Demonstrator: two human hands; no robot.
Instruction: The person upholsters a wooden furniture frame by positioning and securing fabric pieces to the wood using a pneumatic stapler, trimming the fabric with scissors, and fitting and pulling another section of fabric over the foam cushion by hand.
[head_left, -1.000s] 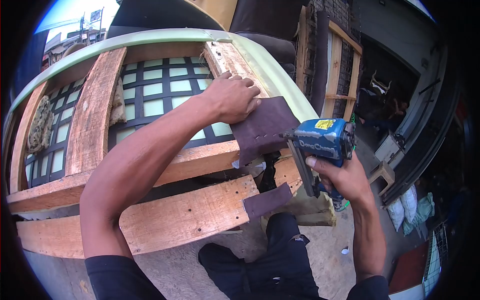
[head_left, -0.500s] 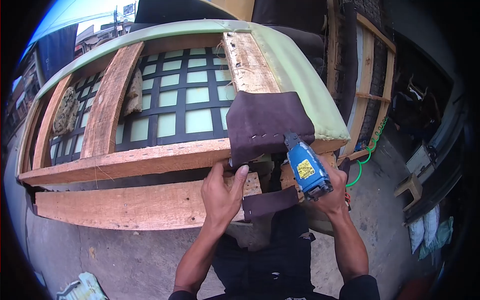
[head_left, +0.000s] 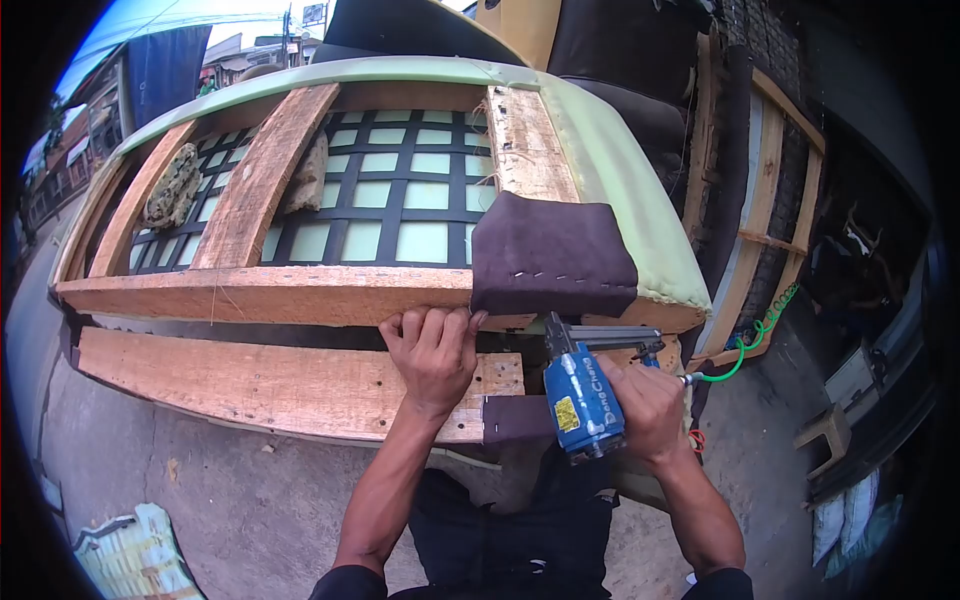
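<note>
My right hand point(head_left: 645, 408) is wrapped round a blue staple gun point(head_left: 585, 405), its nose pointing up just below the lower edge of a dark brown fabric flap point(head_left: 560, 245). A few staples show in a row across this flap, which covers the corner of a sofa frame. Curled closed at the underside of the frame's wooden rail point(head_left: 300, 292) is my left hand point(head_left: 432, 355). Its thumb and forefinger are pressed at the flap's lower left corner; the fingertips are partly hidden. Below lies a second wooden board point(head_left: 250, 375) with a smaller dark fabric strip point(head_left: 515, 418) at its end.
Black webbing point(head_left: 395, 215) crosses the frame over pale green foam point(head_left: 640, 190). A green coiled air hose point(head_left: 755, 335) runs from the staple gun to the right. Another wooden frame point(head_left: 762, 200) stands at the right. White sacks point(head_left: 845, 520) lie on the concrete floor point(head_left: 270, 500).
The staple gun has come off the stapled row and moved down and left, turning so its side shows. My left hand has turned knuckles up, its fingers curling at the rail. The view has shifted.
</note>
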